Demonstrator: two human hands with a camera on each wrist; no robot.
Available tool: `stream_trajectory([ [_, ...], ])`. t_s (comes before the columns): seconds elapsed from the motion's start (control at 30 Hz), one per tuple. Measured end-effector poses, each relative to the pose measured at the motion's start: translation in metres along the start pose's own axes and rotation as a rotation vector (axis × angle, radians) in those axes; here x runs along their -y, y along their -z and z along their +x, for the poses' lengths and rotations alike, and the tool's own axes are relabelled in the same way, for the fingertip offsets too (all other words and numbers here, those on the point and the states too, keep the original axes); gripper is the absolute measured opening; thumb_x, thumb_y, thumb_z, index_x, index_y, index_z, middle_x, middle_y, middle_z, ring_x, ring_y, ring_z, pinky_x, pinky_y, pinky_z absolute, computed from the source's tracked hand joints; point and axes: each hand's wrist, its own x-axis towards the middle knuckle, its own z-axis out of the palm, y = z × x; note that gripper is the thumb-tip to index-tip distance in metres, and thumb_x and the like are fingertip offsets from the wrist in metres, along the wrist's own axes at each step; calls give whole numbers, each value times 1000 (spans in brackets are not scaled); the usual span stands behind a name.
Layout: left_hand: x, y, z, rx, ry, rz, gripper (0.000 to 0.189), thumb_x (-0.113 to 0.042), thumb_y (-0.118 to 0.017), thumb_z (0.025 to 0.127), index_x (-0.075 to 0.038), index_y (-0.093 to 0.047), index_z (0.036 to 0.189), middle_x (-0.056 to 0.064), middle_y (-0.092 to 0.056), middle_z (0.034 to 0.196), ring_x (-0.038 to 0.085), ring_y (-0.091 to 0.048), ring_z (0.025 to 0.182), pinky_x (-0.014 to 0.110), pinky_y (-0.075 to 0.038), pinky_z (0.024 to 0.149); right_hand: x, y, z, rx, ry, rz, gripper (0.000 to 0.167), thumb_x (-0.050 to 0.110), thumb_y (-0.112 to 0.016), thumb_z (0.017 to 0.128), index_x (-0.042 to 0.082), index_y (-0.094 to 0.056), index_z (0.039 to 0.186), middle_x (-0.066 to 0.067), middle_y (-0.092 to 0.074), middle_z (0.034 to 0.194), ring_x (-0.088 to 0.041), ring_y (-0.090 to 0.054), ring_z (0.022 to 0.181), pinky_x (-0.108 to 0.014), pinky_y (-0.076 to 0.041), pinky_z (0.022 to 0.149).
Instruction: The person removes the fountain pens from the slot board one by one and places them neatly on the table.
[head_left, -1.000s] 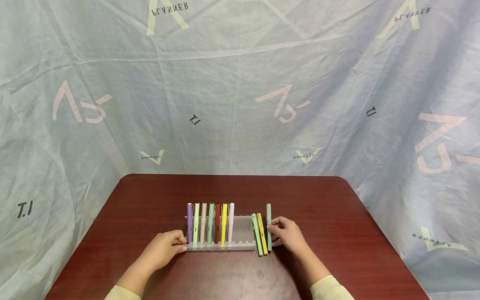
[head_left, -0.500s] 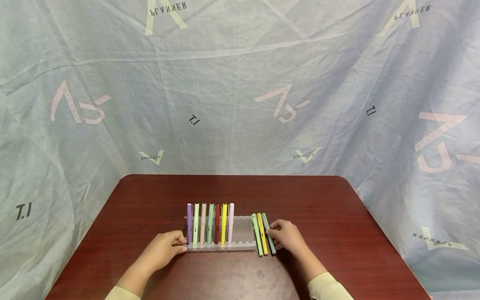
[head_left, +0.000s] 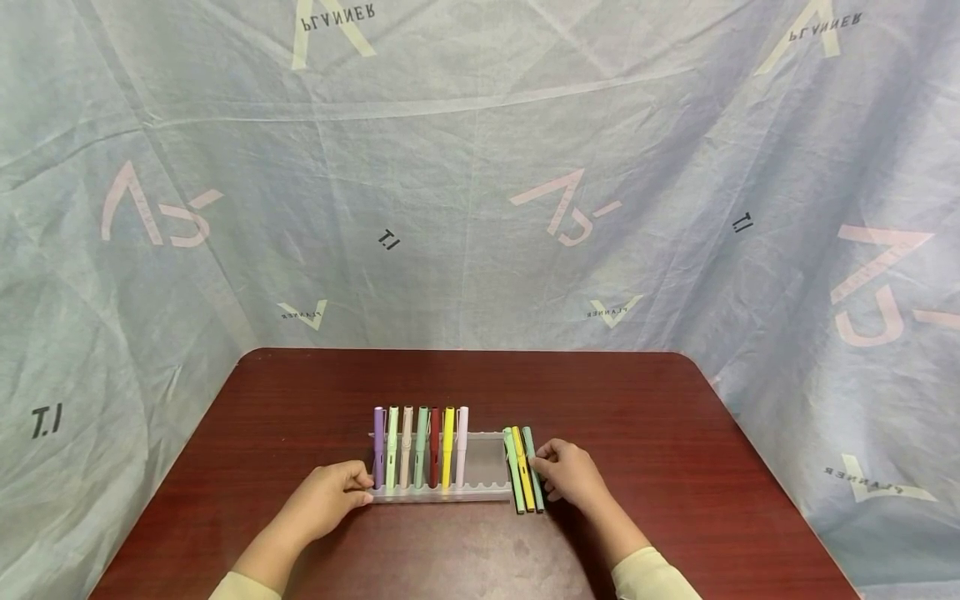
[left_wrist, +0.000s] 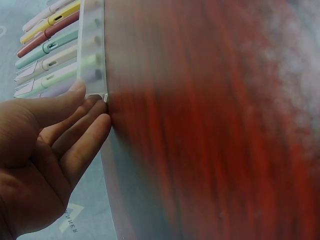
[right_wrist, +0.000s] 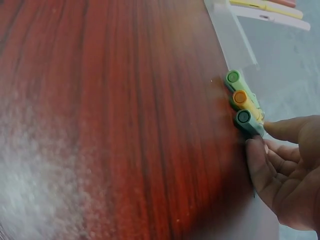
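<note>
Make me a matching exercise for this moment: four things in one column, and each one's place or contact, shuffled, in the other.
1. Left hand
2. Right hand
3. Purple pen
4. Dark red pen

A. In the rack, between a green pen and a yellow pen
B. Touching the blue-green pen outside the rack
C. Leftmost in the row, head view
D. Holding the rack's left end

Pairs: 1-D, 2-B, 3-C, 4-A

On the table (head_left: pixel 450 554) between my hands sits the rack (head_left: pixel 480 493), its left end at my left hand (head_left: pixel 328 497). Seven pens (head_left: pixel 421 450) rest in it, nearer that hand. Three loose pens (head_left: pixel 523 471) lie together between its right end and my right hand (head_left: pixel 573 475). Cloth (head_left: pixel 465 167) hangs beyond.
</note>
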Motion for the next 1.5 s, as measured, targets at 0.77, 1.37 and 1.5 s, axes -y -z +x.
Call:
stream_trajectory([
  [0.77, 1, 3, -2, -2, -38, 5, 15, -15, -76, 83, -20, -62, 83, -6, -75, 90, 9, -68, 84, 29, -50, 70, 51, -25, -10, 129, 327, 94, 31, 36, -65, 94, 8, -70, 110, -7, -74, 93, -25, -72, 83, -26, -54, 68],
  [1.37, 2, -1, -2, -8, -34, 4, 16, -15, -76, 83, -22, -61, 82, -7, -75, 91, 9, -69, 86, 30, -51, 72, 72, -73, -10, 2, 266, 28, 18, 35, -71, 89, 18, -67, 90, 4, -68, 70, -9, -62, 59, -25, -48, 54],
  [1.5, 2, 0, -4, -10, -46, 6, 15, -16, -76, 83, -21, -62, 82, -6, -75, 91, 9, -69, 86, 30, -51, 71, 73, -70, -12, -5, 287, 71, 14, 30, -70, 91, 17, -67, 94, 5, -69, 75, -12, -65, 62, -24, -50, 57],
])
